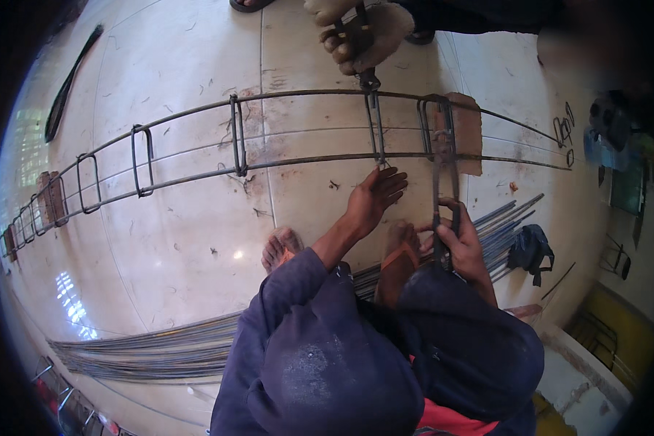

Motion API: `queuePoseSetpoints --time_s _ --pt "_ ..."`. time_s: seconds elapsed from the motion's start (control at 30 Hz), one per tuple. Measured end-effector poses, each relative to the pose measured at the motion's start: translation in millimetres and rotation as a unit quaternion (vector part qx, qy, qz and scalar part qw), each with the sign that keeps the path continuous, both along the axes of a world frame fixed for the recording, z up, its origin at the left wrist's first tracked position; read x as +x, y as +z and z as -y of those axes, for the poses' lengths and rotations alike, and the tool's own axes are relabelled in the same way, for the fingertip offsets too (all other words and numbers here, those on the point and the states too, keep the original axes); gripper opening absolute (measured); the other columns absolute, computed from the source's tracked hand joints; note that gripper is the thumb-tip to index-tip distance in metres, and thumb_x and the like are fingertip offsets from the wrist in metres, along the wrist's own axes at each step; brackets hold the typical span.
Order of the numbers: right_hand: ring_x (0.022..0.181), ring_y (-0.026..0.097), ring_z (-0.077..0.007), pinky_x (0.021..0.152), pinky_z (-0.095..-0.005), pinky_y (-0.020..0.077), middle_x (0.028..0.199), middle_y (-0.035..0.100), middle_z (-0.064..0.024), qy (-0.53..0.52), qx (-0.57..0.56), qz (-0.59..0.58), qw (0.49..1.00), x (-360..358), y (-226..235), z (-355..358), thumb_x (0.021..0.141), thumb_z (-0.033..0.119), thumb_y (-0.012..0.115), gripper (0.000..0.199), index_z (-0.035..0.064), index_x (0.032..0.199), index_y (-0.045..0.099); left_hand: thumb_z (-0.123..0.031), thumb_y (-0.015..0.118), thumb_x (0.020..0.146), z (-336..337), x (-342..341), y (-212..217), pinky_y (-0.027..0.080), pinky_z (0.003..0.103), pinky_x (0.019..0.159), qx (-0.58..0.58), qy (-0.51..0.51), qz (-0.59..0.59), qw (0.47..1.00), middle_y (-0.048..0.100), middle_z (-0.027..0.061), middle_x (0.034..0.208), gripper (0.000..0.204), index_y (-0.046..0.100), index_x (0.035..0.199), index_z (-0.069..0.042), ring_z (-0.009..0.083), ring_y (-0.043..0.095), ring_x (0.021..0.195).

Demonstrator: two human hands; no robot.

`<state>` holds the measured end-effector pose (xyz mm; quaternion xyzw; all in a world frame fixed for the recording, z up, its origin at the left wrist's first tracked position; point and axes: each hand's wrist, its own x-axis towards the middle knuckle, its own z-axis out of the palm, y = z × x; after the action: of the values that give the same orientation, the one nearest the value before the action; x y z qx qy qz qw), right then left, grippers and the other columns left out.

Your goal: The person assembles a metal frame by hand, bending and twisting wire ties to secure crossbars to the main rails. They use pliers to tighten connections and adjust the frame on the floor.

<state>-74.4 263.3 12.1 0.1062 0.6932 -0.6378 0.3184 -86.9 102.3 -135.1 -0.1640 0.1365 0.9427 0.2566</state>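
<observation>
The steel rebar cage (305,92) lies on the tiled floor (189,240), its long axis running from left to right. Its near bar (312,160) is just beyond the left hand (376,200), the nearer one, whose fingers are loosely extended, with nothing visibly gripped. The right hand (461,243) is closed around long pincers (436,196), which point toward the cage.

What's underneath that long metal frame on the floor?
The frame passes over a reddish-brown block near its right end and a similar block toward the left. Pale floor tiles show through its gaps. Whatever lies directly beneath the metal is covered.
</observation>
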Motion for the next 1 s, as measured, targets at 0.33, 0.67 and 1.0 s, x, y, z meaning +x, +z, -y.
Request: queuePoseSetpoints --time_s 0.33,0.67,1.0 --pt "0.068 0.059 -0.0121 0.062 -0.0227 0.0485 0.089 0.062 -0.0092 0.012 0.138 -0.006 0.990 31 -44 -17 0.090 0.005 0.051 0.041 0.0044 0.129 0.039 -0.026 0.038 0.097 20 -16 -9 0.031 0.038 0.104 -0.131 0.038 0.118 0.984 0.038 0.0215 0.136 0.053 0.024 0.137 0.006 0.0284 0.042 0.123" --pt "0.065 0.055 -0.0092 0.060 -0.0236 0.0464 0.088 0.062 -0.0052 -0.148 0.017 0.005 0.989 40 -110 -1 0.090 0.008 0.053 0.036 0.0050 0.125 0.045 -0.014 0.058 0.085 38 -12 50 0.047 0.039 0.073 -0.754 0.191 -0.264 0.570 0.063 0.0151 0.097 0.020 0.063 0.099 -0.002 0.0310 0.060 0.085" --pt "0.055 0.051 -0.0093 0.053 -0.0253 0.0441 0.079 0.062 -0.0046 -0.030 0.059 -0.004 0.998 29 -124 -5 0.090 0.012 0.052 0.036 0.0074 0.126 0.046 -0.036 0.058 0.083 57 -72 39 0.050 0.038 0.067 -0.741 -0.164 -0.231 0.609 0.068 0.0128 0.082 0.035 0.066 0.096 -0.005 0.0305 0.065 0.076"
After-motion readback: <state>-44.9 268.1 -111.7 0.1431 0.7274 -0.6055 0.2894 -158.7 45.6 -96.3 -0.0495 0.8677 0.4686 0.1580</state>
